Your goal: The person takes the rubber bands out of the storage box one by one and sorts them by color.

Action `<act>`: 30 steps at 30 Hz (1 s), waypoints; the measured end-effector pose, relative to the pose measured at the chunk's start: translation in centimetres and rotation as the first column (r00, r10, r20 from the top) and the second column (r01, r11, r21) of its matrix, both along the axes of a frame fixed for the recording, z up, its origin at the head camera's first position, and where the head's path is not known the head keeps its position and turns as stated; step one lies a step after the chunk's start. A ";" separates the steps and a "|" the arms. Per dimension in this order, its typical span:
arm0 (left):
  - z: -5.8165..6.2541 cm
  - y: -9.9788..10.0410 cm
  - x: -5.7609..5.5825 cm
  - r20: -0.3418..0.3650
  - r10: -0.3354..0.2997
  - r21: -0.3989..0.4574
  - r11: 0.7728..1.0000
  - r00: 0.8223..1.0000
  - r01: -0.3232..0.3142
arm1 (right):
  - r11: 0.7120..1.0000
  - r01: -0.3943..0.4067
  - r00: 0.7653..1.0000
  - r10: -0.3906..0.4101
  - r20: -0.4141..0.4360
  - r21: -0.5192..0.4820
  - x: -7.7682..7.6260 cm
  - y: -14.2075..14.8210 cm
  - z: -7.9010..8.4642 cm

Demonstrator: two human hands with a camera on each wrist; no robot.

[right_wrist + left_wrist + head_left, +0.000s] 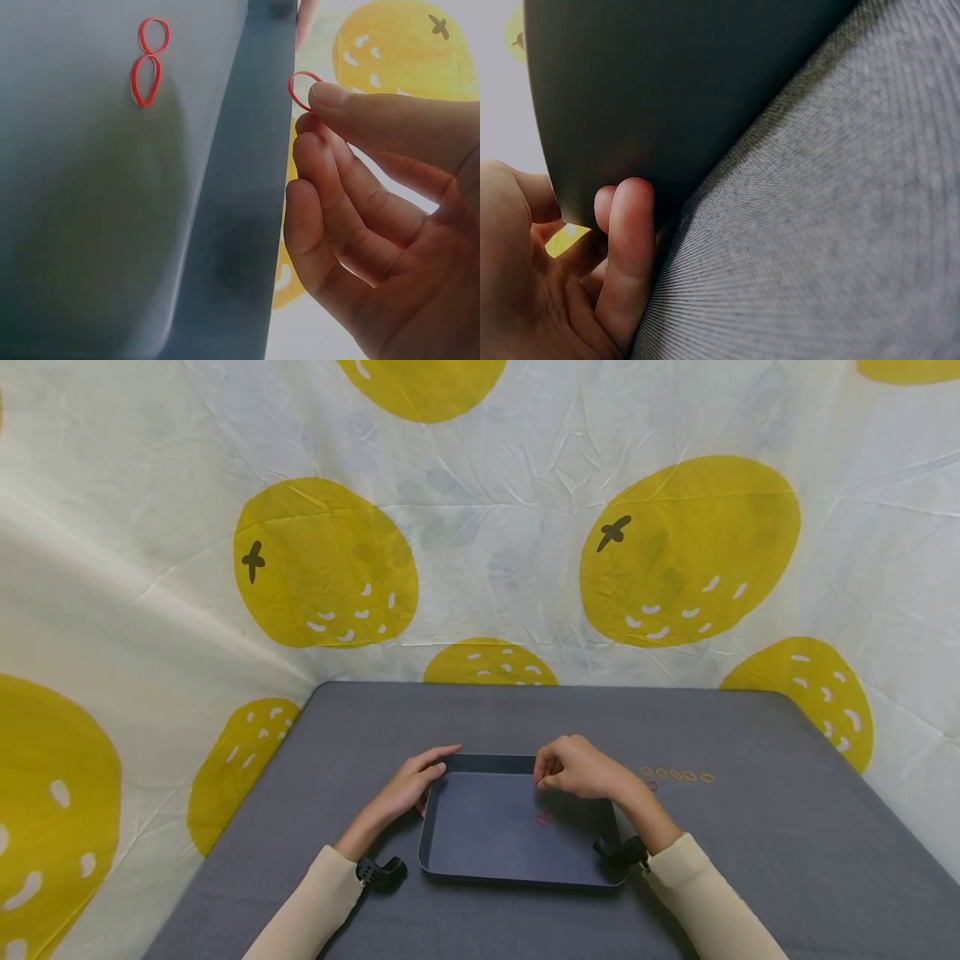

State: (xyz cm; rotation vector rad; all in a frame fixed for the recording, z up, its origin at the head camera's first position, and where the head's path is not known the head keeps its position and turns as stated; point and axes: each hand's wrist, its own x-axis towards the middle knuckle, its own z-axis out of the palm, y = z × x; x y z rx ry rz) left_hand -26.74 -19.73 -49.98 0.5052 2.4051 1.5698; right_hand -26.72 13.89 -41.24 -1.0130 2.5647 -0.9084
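Observation:
A dark grey rectangular tray [487, 843] lies on the table. My left hand [399, 789] grips its far left corner, thumb by the rim and other fingers against the outer wall [630, 105]. Over the tray's far right part, my right hand [581, 768] pinches a small red rubber band [292, 90] between thumb and index finger, the loop sticking out past the fingertips. Two more red rubber bands [135, 86] lie end to end on the tray floor, like a figure eight. In the head view the held band is hidden by the fingers.
Right of the tray, several yellow-orange rubber bands [677, 775] lie in a row on the grey table cloth [750, 860], with one red rubber band [652, 786] just in front. A white curtain [495, 568] with yellow fruit prints hangs behind the table.

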 end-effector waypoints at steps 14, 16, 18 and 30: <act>0.0 -0.3 0.1 -0.008 -0.002 0.007 1.000 1.000 0.002 | 1.000 0.019 1.000 -0.019 -0.014 0.002 -0.1 0.4 0.6; -0.1 -0.2 0.1 -0.002 -0.002 0.005 1.000 1.000 0.002 | 1.000 0.021 1.000 -0.021 -0.020 0.007 0.0 0.5 0.7; -0.1 -0.2 0.1 0.002 -0.002 0.009 1.000 1.000 0.002 | 1.000 0.024 0.999 -0.024 -0.023 0.009 0.0 0.6 0.7; -0.2 0.0 0.0 0.002 0.005 0.011 1.000 1.000 -0.005 | 0.999 0.040 0.999 -0.040 -0.021 -0.008 0.2 1.6 1.5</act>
